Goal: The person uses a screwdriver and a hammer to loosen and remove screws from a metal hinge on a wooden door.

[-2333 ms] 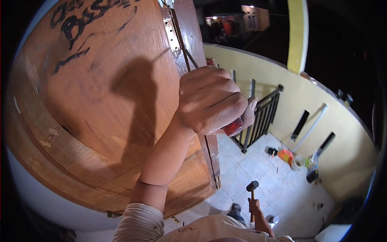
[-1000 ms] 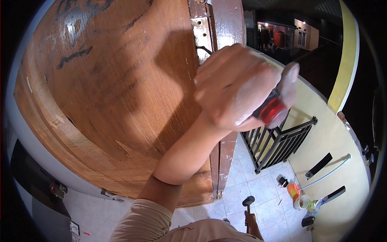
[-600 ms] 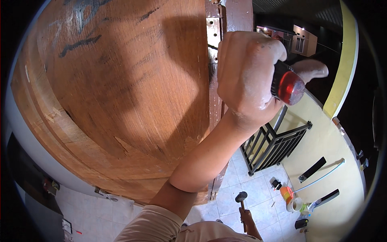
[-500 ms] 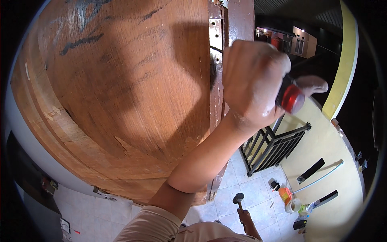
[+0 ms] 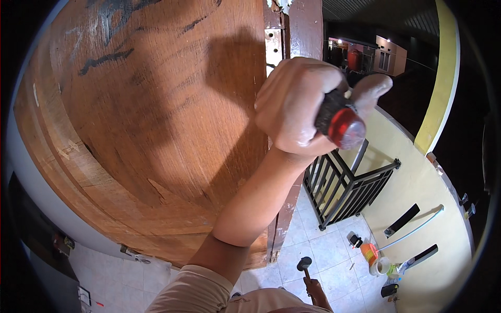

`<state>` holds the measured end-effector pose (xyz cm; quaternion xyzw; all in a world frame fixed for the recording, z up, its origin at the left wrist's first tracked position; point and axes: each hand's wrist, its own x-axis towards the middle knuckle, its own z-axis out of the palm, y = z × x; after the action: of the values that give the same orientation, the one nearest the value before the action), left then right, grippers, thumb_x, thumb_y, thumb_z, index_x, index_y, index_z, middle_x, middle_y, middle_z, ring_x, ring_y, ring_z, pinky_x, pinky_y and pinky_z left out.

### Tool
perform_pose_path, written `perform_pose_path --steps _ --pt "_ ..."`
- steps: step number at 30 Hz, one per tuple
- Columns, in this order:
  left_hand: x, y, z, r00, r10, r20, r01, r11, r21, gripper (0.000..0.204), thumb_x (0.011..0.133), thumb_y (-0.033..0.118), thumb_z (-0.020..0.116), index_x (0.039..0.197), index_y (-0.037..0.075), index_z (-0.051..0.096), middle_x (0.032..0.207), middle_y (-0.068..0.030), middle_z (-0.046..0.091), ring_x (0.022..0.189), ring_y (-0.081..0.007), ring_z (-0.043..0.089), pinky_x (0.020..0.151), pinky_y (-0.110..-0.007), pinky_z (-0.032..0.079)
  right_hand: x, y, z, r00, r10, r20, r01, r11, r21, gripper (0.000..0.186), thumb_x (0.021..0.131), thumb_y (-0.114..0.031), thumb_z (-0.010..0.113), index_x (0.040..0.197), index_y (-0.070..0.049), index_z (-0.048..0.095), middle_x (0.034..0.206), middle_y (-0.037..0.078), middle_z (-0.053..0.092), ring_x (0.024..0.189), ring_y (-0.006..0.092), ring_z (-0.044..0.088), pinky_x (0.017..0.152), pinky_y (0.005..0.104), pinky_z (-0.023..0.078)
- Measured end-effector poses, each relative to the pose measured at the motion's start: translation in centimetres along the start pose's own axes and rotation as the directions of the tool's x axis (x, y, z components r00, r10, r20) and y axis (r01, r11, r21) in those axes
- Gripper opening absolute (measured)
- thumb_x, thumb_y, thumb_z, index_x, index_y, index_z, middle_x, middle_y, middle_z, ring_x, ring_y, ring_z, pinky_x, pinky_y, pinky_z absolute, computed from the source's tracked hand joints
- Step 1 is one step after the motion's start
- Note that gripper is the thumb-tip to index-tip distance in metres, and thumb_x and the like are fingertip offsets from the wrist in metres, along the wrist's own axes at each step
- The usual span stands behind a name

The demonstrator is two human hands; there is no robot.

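Note:
My left hand (image 5: 300, 107) is raised at the door's edge, its fingers closed round a screwdriver (image 5: 342, 128) with a black handle and a red end. The thumb sticks out along the handle's far side. The screwdriver's tip is hidden behind the fist, close to a pale metal hinge plate (image 5: 273, 44) with screw holes. Brown wood makes up the large door (image 5: 172, 135), scuffed and streaked with dark marks. Low down by my body, my right hand (image 5: 314, 288) grips a hammer (image 5: 304, 264) with a dark head, well apart from the door.
A black metal railing (image 5: 352, 190) stands beyond the door edge, against a cream wall (image 5: 417, 182). An orange container (image 5: 369, 252), a pale bucket (image 5: 382, 266) and small items sit on the tiled floor (image 5: 297, 258). A yellow post (image 5: 443, 68) rises at the right.
My left hand has shifted left with the screwdriver, now overlapping the door's edge more. The hammer in my right hand has moved slightly left and down.

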<state>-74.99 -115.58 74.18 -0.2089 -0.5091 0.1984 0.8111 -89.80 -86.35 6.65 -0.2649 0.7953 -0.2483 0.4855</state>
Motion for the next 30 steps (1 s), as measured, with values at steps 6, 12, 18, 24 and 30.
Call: perform_pose_path --steps 6,12,18,24,30 --pt "-1.0 1.2 0.2 0.999 -0.013 0.039 0.011 0.998 0.055 0.046 0.071 0.021 0.096 0.09 0.004 0.058 0.071 -0.0072 0.06 0.06 -0.022 0.059 0.057 -0.029 0.048 -1.5 -5.8 -2.3 0.992 -0.081 -0.096 0.102 0.966 0.239 0.06 0.101 -0.055 0.053 0.069 -0.004 0.054 0.052 0.004 0.049 0.041 0.017 0.051 0.039 0.035 0.042" --pt "-0.8 0.1 0.9 1.0 -0.016 0.005 0.015 0.997 0.071 0.031 0.075 0.012 0.088 0.073 0.007 0.058 0.058 -0.003 0.054 0.048 -0.0181 0.053 0.046 -0.028 0.04 -11.0 -19.6 -7.7 0.798 -0.472 -0.373 0.602 0.631 0.489 0.05 0.108 -0.052 0.041 0.078 -0.011 0.044 0.052 -0.004 0.039 0.038 0.0086 0.038 0.035 0.0268 0.03" --pt "0.0 0.0 1.0 0.992 -0.076 -0.103 0.081 0.996 0.045 0.026 0.082 0.005 0.078 0.069 0.011 0.057 0.053 0.0 0.051 0.043 -0.0138 0.052 0.042 -0.028 0.038 -23.0 -35.2 -12.0 0.11 -0.79 -0.604 0.956 -0.081 0.281 0.05 0.103 -0.057 0.045 0.097 -0.007 0.039 0.071 0.004 0.042 0.046 0.0075 0.037 0.038 0.0227 0.03" --pt "0.8 0.8 0.1 0.976 -0.199 -0.093 0.209 0.971 0.119 0.025 0.075 0.006 0.081 0.071 0.009 0.056 0.058 -0.005 0.053 0.048 -0.0205 0.056 0.047 -0.03 0.043 -29.1 -44.3 -9.7 -0.083 -0.803 -0.59 0.996 -0.081 -0.029 0.056 0.105 -0.062 0.034 0.093 -0.008 0.038 0.058 0.001 0.038 0.042 0.0081 0.032 0.038 0.0237 0.027" --pt "1.2 0.4 -0.3 0.972 -0.21 -0.109 0.21 0.978 -0.01 0.025 0.07 0.006 0.081 0.071 0.008 0.055 0.06 -0.007 0.054 0.049 -0.0234 0.056 0.047 -0.032 0.043 -31.0 -45.5 -9.4 -0.119 -0.807 -0.579 0.993 -0.087 -0.082 0.051 0.107 -0.056 0.036 0.092 -0.007 0.04 0.056 -0.001 0.038 0.041 0.0058 0.032 0.038 0.022 0.025"
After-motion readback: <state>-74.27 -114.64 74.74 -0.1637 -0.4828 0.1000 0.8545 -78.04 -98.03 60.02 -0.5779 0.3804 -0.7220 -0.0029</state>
